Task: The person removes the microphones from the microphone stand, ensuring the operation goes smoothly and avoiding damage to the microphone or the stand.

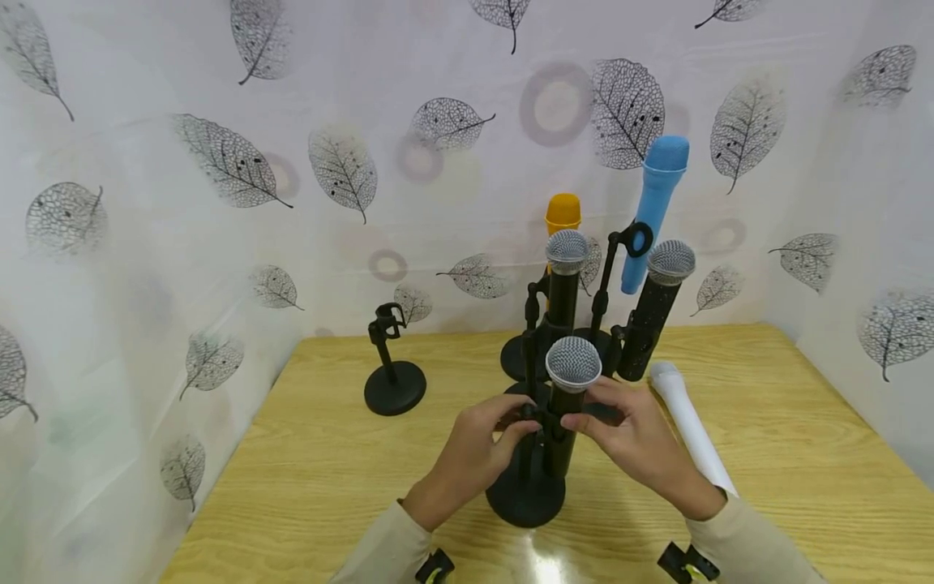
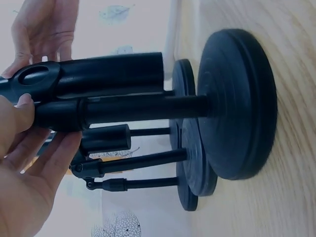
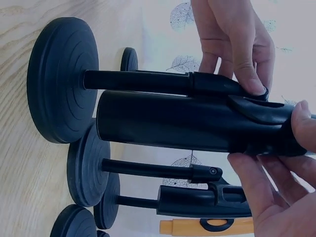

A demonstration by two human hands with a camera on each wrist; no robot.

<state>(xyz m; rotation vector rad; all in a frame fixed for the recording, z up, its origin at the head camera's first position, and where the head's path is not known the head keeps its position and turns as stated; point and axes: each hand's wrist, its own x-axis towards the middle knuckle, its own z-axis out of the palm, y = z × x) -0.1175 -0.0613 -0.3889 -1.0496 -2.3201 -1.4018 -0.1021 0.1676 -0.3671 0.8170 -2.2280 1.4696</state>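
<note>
Mic (image 1: 567, 401) sits in the clip (image 1: 556, 426) of the frontmost stand (image 1: 525, 496), about midway between the surface's (image 1: 328, 487) left and right edges, closer to the front than the other stands. Mic near upright, grille (image 1: 573, 363) up; barrel hangs beside the pole (image 2: 148, 109), its end clear of the base.

Hands: left hand (image 1: 477, 442) has thumb and fingers clamped on the stand's neck; right hand (image 1: 642, 442) grips the mic around clip height, thumb one side, fingers the other.

Handling, my read: barrel looks stiff, smooth, a bit slippery; modest weight, top-heavy if the grille is metal. Clip looks like springy plastic, probably the part that cracks if levered sideways. Disc base looks weighty enough to stand alone, but a side pull up high could tip it.

Best hold: barrel just below the grille, off the mesh, which could dent. Brace the neck at the joint, not the clip arms. Mind the stands close behind toward the back edge.
</note>
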